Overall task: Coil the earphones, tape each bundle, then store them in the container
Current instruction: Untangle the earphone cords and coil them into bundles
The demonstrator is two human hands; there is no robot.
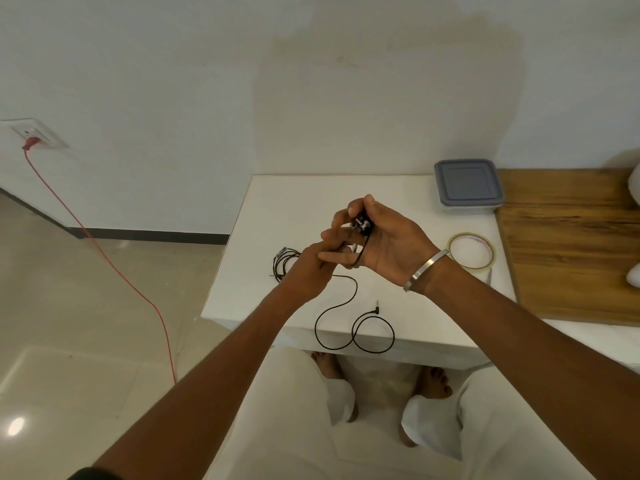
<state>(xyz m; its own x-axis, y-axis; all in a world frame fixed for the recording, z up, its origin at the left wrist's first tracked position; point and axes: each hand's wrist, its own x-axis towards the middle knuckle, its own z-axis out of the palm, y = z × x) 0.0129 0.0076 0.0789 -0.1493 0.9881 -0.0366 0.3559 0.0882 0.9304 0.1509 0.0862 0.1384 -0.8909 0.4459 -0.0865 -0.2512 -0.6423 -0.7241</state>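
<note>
My right hand [384,242] is raised over the white table [398,192] and pinches the earbud end of a black earphone, whose cable [349,308] wraps around its fingers. My left hand [310,271] grips the same cable just below. The rest of that cable trails onto the table in loose loops, ending at the jack plug [376,309] near the front edge. A second black earphone bundle [282,261] lies on the table, partly hidden behind my left hand. A roll of clear tape [471,250] rests to the right. The lidded grey container [467,186] stands at the back right.
A wooden board [568,244] adjoins the table on the right, with something white at its far edge. A red cord [114,268] runs from a wall socket [34,135] down across the floor at left. My knees and feet are under the table's front edge.
</note>
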